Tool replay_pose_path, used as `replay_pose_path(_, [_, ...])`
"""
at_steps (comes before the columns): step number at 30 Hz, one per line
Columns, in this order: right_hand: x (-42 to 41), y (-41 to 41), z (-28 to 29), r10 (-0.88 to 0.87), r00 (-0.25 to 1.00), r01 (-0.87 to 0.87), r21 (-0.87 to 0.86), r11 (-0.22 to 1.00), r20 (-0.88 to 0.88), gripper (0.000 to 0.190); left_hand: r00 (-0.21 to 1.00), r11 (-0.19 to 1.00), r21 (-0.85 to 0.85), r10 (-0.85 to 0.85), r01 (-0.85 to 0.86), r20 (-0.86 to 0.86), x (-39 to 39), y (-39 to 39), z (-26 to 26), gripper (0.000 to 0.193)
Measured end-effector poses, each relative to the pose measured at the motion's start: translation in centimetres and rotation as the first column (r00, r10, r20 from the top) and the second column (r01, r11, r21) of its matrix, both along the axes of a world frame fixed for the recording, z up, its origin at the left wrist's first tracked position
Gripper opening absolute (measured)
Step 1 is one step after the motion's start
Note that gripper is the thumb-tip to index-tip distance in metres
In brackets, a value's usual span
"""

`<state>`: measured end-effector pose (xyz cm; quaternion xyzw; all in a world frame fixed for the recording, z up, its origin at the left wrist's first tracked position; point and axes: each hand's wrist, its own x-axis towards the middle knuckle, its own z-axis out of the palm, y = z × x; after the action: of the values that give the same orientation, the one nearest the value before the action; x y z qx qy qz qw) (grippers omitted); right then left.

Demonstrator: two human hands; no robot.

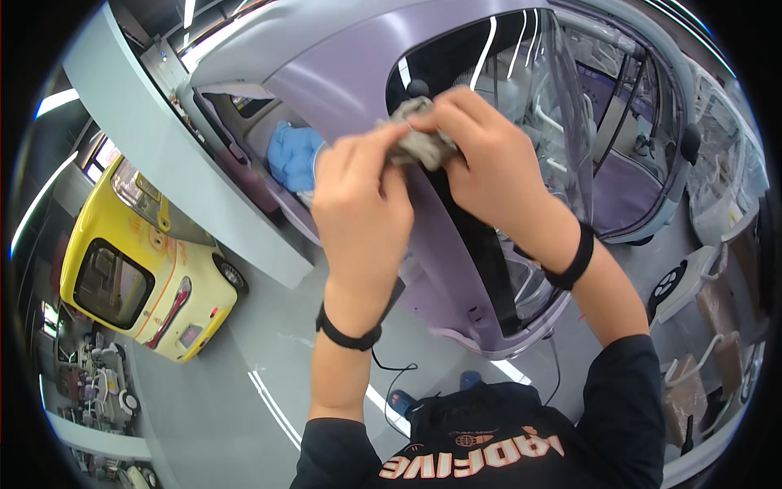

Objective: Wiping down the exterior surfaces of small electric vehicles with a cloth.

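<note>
A crumpled grey-beige cloth point(421, 147) is held up between my two hands, slightly blurred. My left hand point(363, 183) grips its left side with thumb and fingers. My right hand point(489, 153) pinches its upper and right parts. Behind the cloth stands a purple small enclosed vehicle point(354, 61) with its door edge and dark window trim beneath my hands. A round black knob point(418, 88) shows just above the cloth. Each wrist wears a black band. Through the vehicle's left window opening, a light blue padded item point(293, 156) lies inside, partly behind my left hand.
A pale pillar point(183, 153) slants at the left, near a yellow and cream small vehicle point(116, 281). Plastic-wrapped vehicles point(721, 165) crowd the right side. Black cables point(391, 368) hang or lie near my feet on the grey floor point(244, 415).
</note>
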<state>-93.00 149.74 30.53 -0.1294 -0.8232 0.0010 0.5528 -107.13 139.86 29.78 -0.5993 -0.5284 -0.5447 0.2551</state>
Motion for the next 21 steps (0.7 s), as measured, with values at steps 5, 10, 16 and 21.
replay_pose_path(5, [4.4,-1.8,-10.0,-0.025,1.000,0.026,-0.073,0.997,0.015,0.041,0.996,0.997,-0.074,0.028,-0.034,-0.079,3.9,-2.4,-9.7,0.047])
replay_pose_path(10, [9.0,-5.4,-17.9,-0.043,0.994,0.061,-0.178,0.982,0.105,0.044,0.994,0.975,-0.203,-0.070,0.085,0.082,8.4,-5.1,-17.2,0.045])
replay_pose_path(16, [9.8,-5.1,-18.5,-0.005,0.991,0.035,-0.230,0.973,0.131,0.048,0.986,0.958,-0.245,-0.129,0.151,0.103,7.7,-5.2,-18.0,0.043])
replay_pose_path(21, [6.1,-3.9,-12.5,-0.055,0.997,0.063,-0.133,0.989,0.063,0.049,0.997,0.984,-0.162,-0.064,0.070,0.038,4.7,-3.9,-11.7,0.043])
